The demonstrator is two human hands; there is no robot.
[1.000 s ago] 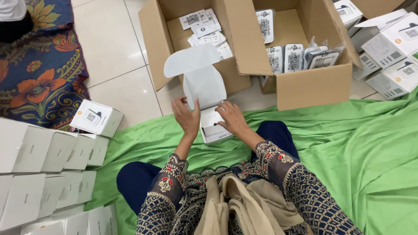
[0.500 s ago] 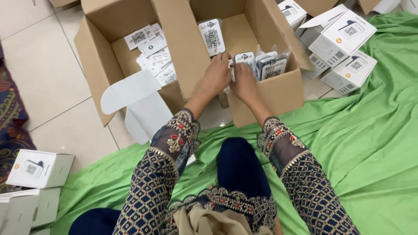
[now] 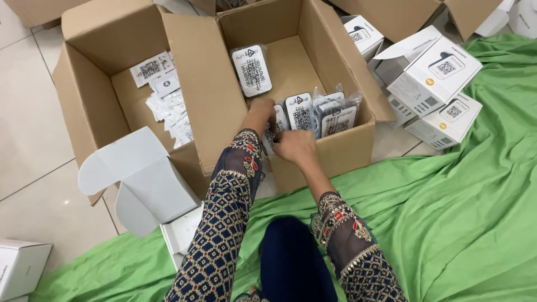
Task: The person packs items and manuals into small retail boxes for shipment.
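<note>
Both hands reach into the right cardboard box (image 3: 341,154), which holds a row of plastic-wrapped black-and-white devices (image 3: 331,116) standing against its front wall. My left hand (image 3: 260,109) is deep in the box with its fingers curled over the top of the leftmost wrapped device (image 3: 278,124). My right hand (image 3: 293,146) is closed at the box's front edge on the lower part of that same device. One more wrapped device (image 3: 251,70) leans on the box's far left wall. An empty white carton (image 3: 151,179) with its flap up stands to my left on the floor.
The left cardboard box (image 3: 92,95) holds leaflets and small white packets (image 3: 166,106). Closed white product cartons (image 3: 439,75) are stacked at the right. A green cloth (image 3: 458,218) covers the floor under me. Another white carton (image 3: 19,268) sits at the lower left.
Both hands left the white carton on the cloth and moved up into the right cardboard box. In the last half second the left hand has gone deeper among the wrapped devices.
</note>
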